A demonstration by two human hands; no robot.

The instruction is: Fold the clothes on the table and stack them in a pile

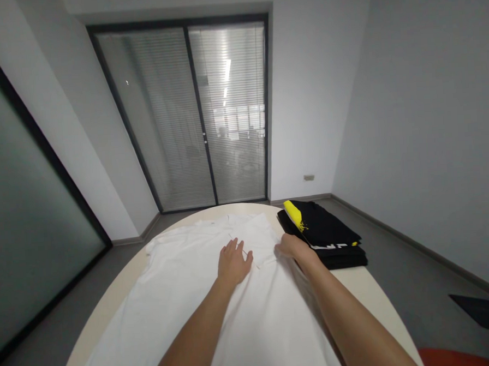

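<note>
A white T-shirt (171, 285) lies spread over the round table, its right side folded inward over the rest. My left hand (234, 261) rests flat on the cloth near the middle, fingers spread and pointing away from me. At the right edge of the shirt, my right hand (291, 247) is closed with its fingers around the fabric. The cloth slants up in soft creases below that hand. Just beyond the right hand sits a stack of folded black clothes (326, 228), with a yellow patch and white print showing.
The pale round table (386, 306) shows its rim at left, back and right. Behind it stand glass doors (236, 118) with blinds. A red curved edge (450, 358) and a dark flat object (484, 312) appear at the lower right.
</note>
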